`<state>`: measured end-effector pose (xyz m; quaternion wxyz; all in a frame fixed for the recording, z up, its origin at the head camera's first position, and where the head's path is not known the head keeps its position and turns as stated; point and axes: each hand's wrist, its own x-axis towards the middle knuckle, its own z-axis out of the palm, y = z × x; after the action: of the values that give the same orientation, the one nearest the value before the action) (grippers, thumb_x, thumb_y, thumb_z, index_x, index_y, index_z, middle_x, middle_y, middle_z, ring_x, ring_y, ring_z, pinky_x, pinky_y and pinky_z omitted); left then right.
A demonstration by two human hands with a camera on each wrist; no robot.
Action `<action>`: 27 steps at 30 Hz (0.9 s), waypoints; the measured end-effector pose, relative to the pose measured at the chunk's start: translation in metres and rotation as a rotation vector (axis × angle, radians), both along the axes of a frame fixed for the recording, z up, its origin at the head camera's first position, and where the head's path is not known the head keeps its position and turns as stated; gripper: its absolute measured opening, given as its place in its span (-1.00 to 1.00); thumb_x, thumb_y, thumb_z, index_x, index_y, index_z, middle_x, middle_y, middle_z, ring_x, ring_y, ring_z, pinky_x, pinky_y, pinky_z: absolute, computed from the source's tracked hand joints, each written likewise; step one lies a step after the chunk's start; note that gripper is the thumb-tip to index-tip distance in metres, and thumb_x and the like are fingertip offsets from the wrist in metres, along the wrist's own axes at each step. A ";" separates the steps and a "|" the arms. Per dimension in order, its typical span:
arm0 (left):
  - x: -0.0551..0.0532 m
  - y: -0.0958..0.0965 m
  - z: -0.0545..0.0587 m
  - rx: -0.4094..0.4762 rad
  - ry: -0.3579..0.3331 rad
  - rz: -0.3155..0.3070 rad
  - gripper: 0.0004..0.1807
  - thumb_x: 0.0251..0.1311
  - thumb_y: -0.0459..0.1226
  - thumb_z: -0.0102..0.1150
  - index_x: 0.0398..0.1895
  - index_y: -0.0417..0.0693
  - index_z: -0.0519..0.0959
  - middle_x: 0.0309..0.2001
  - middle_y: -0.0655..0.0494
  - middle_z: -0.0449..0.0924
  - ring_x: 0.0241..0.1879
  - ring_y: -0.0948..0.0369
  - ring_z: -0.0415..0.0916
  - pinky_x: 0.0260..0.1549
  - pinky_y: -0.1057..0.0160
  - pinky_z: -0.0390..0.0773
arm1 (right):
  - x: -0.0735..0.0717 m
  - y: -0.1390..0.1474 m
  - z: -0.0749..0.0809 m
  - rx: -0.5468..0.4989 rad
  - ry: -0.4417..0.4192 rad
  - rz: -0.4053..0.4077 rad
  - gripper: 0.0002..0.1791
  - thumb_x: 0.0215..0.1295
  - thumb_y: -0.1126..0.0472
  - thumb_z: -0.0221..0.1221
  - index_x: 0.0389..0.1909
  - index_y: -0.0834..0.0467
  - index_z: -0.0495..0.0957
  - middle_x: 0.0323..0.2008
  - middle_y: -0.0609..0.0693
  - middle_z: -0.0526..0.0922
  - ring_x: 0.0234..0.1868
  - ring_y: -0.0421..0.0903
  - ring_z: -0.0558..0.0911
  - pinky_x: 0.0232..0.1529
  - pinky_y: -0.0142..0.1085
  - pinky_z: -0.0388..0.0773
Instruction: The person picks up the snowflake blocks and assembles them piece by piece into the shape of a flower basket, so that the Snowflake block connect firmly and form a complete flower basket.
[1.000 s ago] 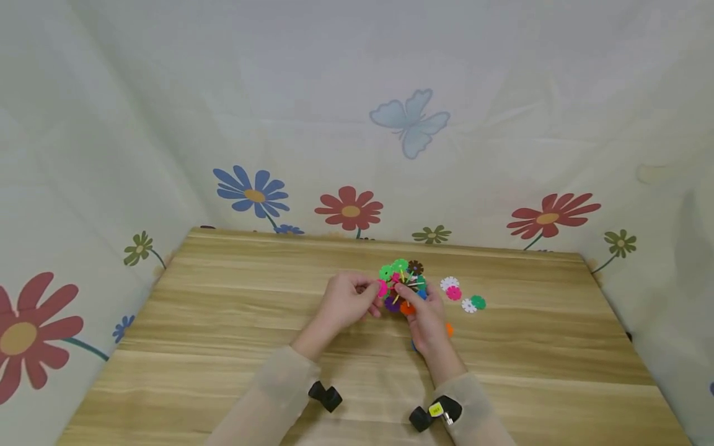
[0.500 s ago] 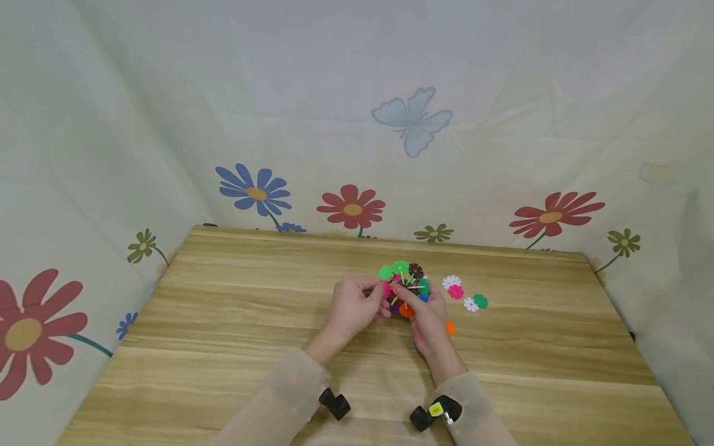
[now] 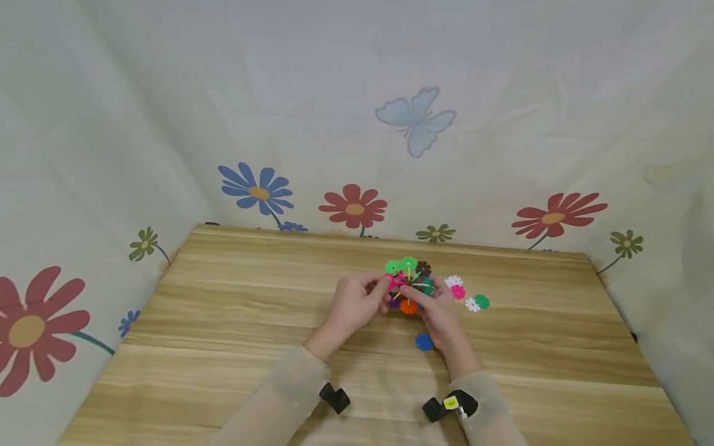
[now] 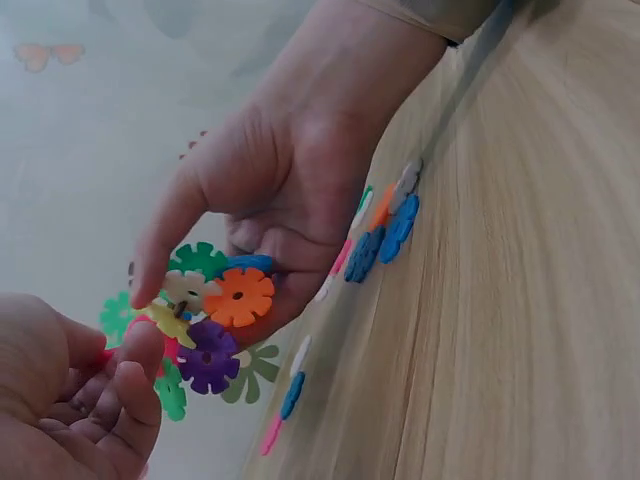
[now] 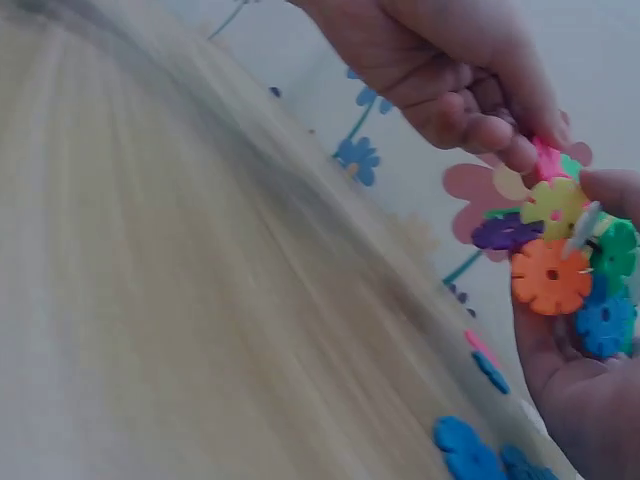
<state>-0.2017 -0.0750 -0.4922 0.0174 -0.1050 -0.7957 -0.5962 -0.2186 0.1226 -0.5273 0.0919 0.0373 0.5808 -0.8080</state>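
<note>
In the head view my right hand [image 3: 443, 313] holds a cluster of joined, notched plastic snowflake discs, its thumb laid across the front. Around the cluster show an orange disc [image 4: 238, 297], a purple disc [image 4: 207, 357], a yellow disc [image 5: 553, 207], and green, brown and blue ones. At the cluster's left side my left hand [image 3: 357, 303] pinches a pink snowflake disc [image 5: 546, 158] between thumb and fingers. That pink disc touches the cluster; whether it is slotted in is hidden by the fingertips.
Loose discs lie on the wooden table [image 3: 251, 297]: a blue disc [image 3: 424, 341] below my right wrist, and white, pink and green discs [image 3: 481, 301] to the right. A curtain [image 3: 312, 111] printed with flowers stands behind the table.
My right hand has shifted slightly right and turned the cluster a little, uncovering the loose blue disc. My left hand has moved in slightly to the right, still pinching the pink disc.
</note>
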 end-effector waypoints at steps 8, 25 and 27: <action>0.000 0.010 -0.007 -0.096 -0.013 -0.101 -0.83 0.56 -0.24 0.28 -0.06 -0.14 0.77 -0.31 -0.03 0.78 -0.48 0.16 0.66 -0.52 0.34 0.60 | -0.009 0.033 -0.001 -0.045 -0.085 0.001 -0.08 0.47 0.34 0.34 0.69 0.31 0.03 0.18 0.02 0.71 0.09 -0.16 0.72 0.14 -0.29 0.68; 0.014 0.045 -0.043 -0.489 0.036 -0.343 -0.70 0.20 -0.13 0.66 -0.09 -0.05 0.81 -0.32 0.32 0.65 -0.32 0.42 0.53 -0.26 0.41 0.59 | -0.013 0.042 -0.004 -0.109 -0.107 -0.039 -0.01 0.54 0.22 0.34 0.74 0.29 -0.08 0.27 -0.09 0.61 0.18 -0.21 0.67 0.40 -0.21 0.48; 0.017 0.046 -0.037 -0.506 0.065 -0.351 -0.72 0.21 -0.15 0.66 -0.10 -0.04 0.82 -0.32 0.28 0.65 -0.32 0.39 0.51 -0.25 0.39 0.58 | -0.013 0.041 -0.004 -0.127 -0.112 -0.036 0.00 0.55 0.23 0.33 0.74 0.30 -0.11 0.28 -0.08 0.61 0.19 -0.21 0.68 0.45 -0.17 0.46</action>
<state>-0.1845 -0.0289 -0.5291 -0.0872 -0.2607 -0.8876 -0.3695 -0.2317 0.1636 -0.5315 0.1119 0.0869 0.5216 -0.8414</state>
